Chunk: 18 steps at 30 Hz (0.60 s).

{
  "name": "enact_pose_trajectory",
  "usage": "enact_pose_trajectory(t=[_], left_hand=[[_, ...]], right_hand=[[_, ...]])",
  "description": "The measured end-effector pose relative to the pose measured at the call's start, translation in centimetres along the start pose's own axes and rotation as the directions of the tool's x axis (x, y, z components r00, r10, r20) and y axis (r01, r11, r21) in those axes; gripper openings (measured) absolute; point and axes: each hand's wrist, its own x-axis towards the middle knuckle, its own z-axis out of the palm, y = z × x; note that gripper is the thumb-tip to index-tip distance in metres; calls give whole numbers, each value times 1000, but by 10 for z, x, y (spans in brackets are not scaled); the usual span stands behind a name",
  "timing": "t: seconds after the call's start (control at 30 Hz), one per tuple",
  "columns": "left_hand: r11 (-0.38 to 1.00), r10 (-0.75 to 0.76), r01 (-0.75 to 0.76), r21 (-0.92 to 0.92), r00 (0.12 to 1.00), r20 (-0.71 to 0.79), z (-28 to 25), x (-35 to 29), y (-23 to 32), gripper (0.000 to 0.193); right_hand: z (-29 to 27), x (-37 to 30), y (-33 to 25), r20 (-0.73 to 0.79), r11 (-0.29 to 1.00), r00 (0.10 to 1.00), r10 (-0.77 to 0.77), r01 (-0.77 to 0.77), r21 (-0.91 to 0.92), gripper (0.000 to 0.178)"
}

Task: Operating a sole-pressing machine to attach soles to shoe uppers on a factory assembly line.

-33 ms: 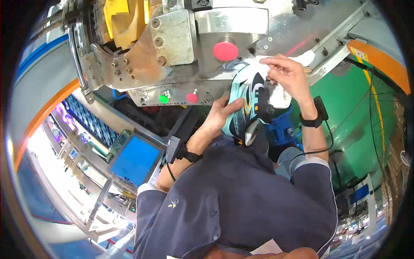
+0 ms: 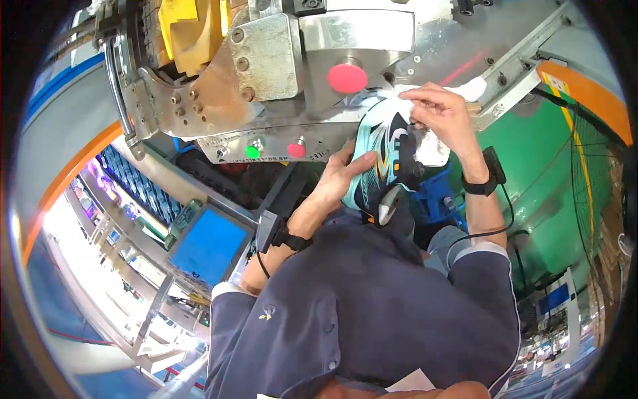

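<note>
A teal, black and white shoe upper (image 2: pixel 379 149) with orange accents lies between my hands, its far end against the metal machine. A hard grey piece (image 2: pixel 388 205) shows in the opening at its near end. My left hand (image 2: pixel 344 169) grips the shoe's left side, thumb on top and the other fingers mostly hidden. At the far right end of the shoe, my right hand (image 2: pixel 440 114) is bent with thumb and fingertips drawn together beside a bright white patch. Whatever is between those fingertips is too small and glaring to make out.
Above the shoe, the metal machine (image 2: pixel 359 33) carries a large red button (image 2: pixel 347 78). A green button (image 2: pixel 252 149) and a smaller red button (image 2: pixel 296 148) sit on its lower panel. A blue screen (image 2: pixel 209 245) stands left; a blue part (image 2: pixel 438 198) is right of the shoe.
</note>
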Motion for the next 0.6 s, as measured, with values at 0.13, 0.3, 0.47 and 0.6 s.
enact_pose_trajectory(t=[0.13,0.3,0.47,0.6], left_hand=[[997,51,-49,62,998,-35,7,0,2,48],[997,57,-55,62,998,-31,4,1,1,49],[997,62,-59,59,996,-61,8,0,0,49],[999,38,-36,33,997,-61,7,1,4,49]], right_hand=[[4,10,6,-2,984,997,-81,80,-158,15],[9,18,14,-149,962,986,-78,35,-269,9],[28,12,1,-86,864,943,-320,254,-435,7],[18,23,8,-143,866,930,-339,250,-432,5]])
